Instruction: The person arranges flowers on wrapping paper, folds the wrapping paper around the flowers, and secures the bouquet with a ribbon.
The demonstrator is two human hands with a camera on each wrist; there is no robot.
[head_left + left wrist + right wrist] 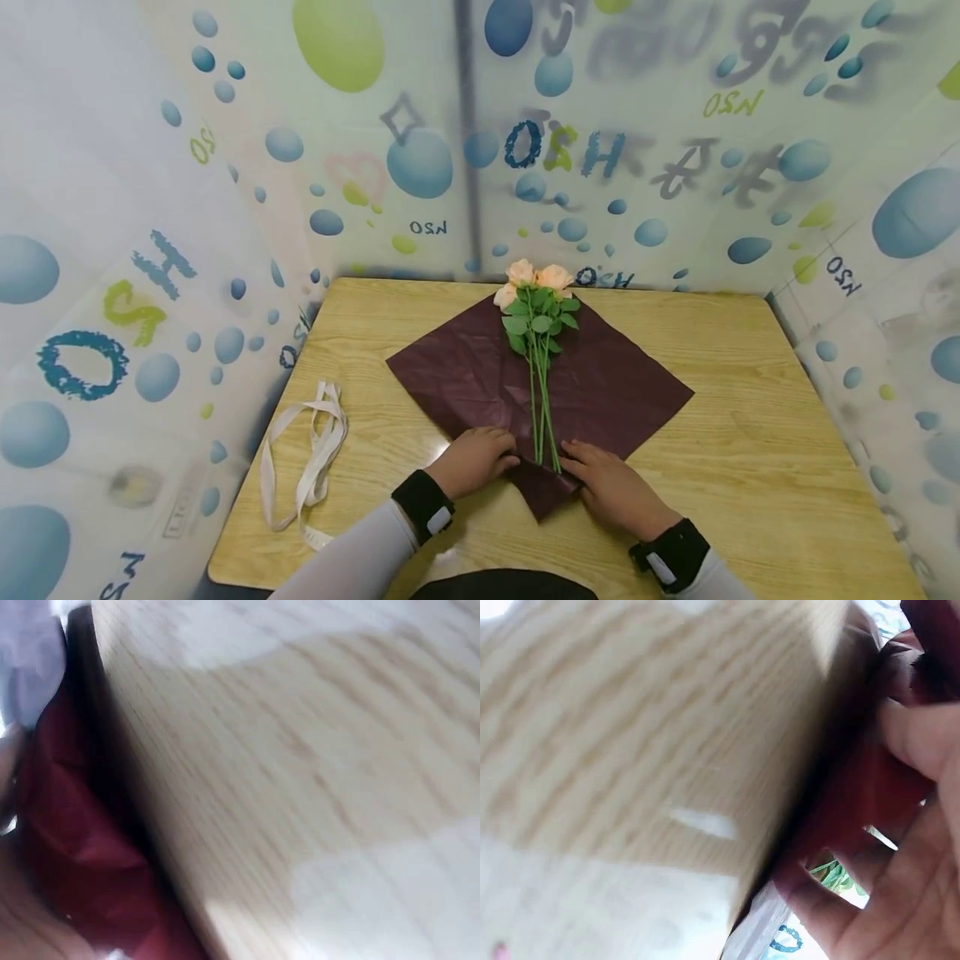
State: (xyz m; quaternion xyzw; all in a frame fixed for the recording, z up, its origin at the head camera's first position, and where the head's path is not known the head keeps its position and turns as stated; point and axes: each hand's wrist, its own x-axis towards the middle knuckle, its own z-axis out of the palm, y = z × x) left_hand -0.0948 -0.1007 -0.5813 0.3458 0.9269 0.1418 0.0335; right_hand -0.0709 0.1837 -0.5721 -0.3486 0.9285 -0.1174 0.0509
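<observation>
Three or so peach roses (553,278) with green leaves and long stems lie on a dark maroon sheet of wrapping paper (630,379), their blooms at its far corner. The near corner of the sheet is creased and partly raised at the stem ends. My left hand (474,460) grips the sheet's left edge beside the stems; its maroon folds (82,832) fill the left of the left wrist view. On the other side, my right hand (618,493) pinches the right edge, thumb and fingers around the paper in the right wrist view.
A loosely looped white ribbon (322,446) lies at the left of the wooden table (750,467). Patterned curtains (645,192) with blue and green dots stand around the table's back and sides.
</observation>
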